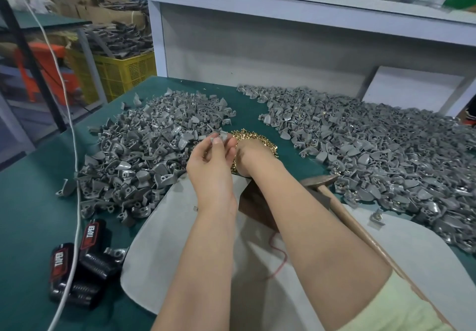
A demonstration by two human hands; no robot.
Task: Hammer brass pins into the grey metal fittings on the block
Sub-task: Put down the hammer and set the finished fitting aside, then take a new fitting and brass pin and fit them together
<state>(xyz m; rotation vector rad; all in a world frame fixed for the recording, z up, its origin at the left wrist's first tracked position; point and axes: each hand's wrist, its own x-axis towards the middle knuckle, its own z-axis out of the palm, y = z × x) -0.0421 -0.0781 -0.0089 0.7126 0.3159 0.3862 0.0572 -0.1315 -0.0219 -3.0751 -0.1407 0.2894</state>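
Pinching one grey fitting [218,137] in its fingertips, the left hand [212,166] is just beside the pins [260,141] on the table [31,202]. The fitting looks hard, light and smooth, so hold its thick edges. The right hand [253,157] dips into the pins; its grip I cannot tell.

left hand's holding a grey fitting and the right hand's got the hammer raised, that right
Not quite. The left hand does hold a grey fitting, but the right hand has no hammer: it is down at the brass pins. The hammer lies unheld beside the right forearm, as the head view shows.
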